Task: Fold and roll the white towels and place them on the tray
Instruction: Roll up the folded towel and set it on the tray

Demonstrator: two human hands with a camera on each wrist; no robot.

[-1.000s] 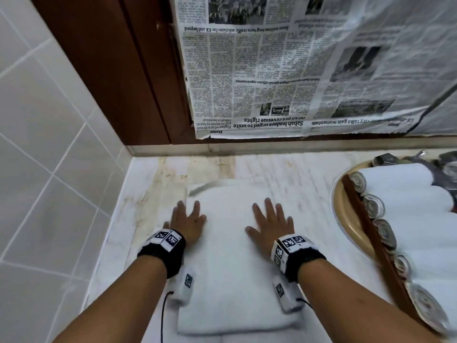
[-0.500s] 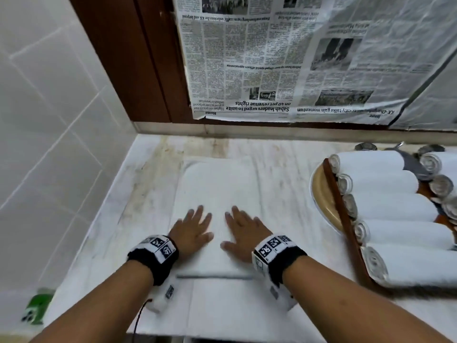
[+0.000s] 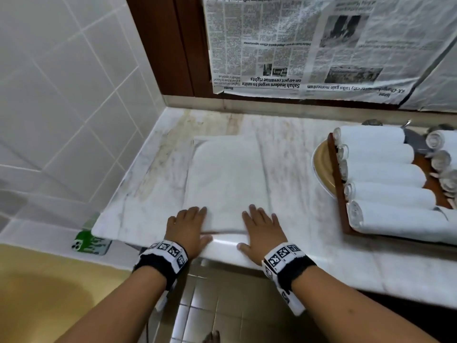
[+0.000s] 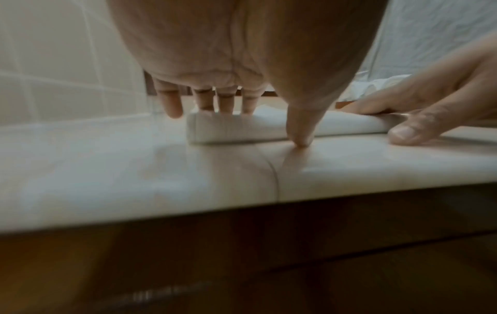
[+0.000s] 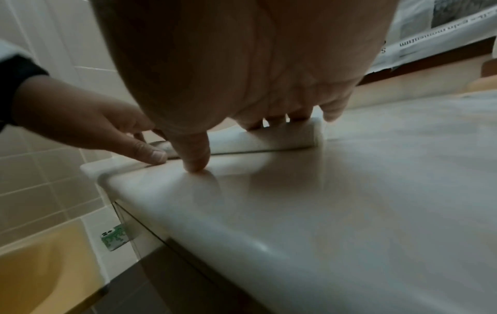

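White marble bench [image 3: 309,194] in a tiled corner, newspaper [image 3: 321,45] taped up on the wall behind it. Your white towel [image 3: 227,179] lies folded flat in the middle of the bench, and its near end is turned up into a short roll right at the bench's front edge. Both your hands sit on that roll, palms down: left hand [image 3: 188,226] on the left end, right hand [image 3: 262,229] on the right end. Fingers are laid out pretty straight over the top of the roll, not curled round it, and both thumbs reach down to touch the marble in front of it. Forearms come in roughly parallel, wrists hanging just past the bench edge. Off to your right, the tray [image 3: 340,194] carries a row of rolled towels [image 3: 385,174] side by side.
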